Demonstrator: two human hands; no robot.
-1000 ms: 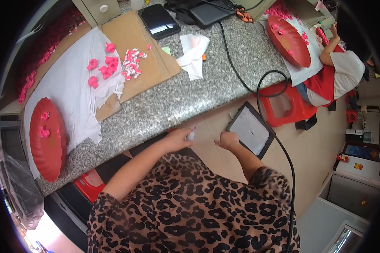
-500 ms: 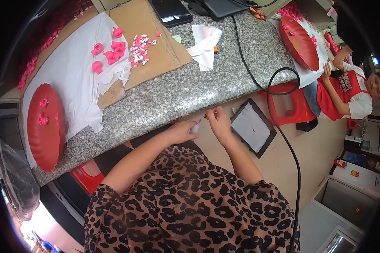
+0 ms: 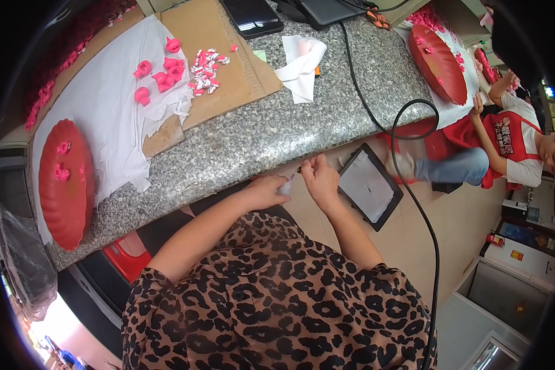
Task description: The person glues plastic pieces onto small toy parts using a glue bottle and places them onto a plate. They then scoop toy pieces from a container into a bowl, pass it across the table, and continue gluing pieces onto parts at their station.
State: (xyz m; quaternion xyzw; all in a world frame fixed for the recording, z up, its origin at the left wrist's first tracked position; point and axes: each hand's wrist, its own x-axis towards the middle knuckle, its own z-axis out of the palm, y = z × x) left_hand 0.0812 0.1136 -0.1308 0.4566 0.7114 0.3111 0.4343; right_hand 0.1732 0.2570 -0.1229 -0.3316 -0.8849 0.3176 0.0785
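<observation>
My left hand (image 3: 266, 192) is closed around a small whitish, translucent object with a pinkish pointed tip (image 3: 286, 186), just off the counter's front edge. To its right, my right hand (image 3: 320, 179) pinches a small dark-ended piece (image 3: 300, 170), too small to name. The two hands are close together but apart, over the floor. Up on the counter, several bright pink moulded pieces (image 3: 168, 75) lie on white paper (image 3: 105, 102). Beside them sits a heap of small pink-and-white bits (image 3: 206, 71) on a cardboard sheet (image 3: 243, 80).
Red scalloped trays (image 3: 68, 209) (image 3: 445, 74) with pink pieces stand at both ends of the granite counter (image 3: 240, 139). A black cable (image 3: 422, 216) loops down past my right arm. A black-framed tray (image 3: 385, 216) lies below. A person in a red apron (image 3: 513, 139) sits at right.
My hands stay nearly in place, the right one shifting very slightly. The person at the right has swung a jeans-clad leg out toward the counter.
</observation>
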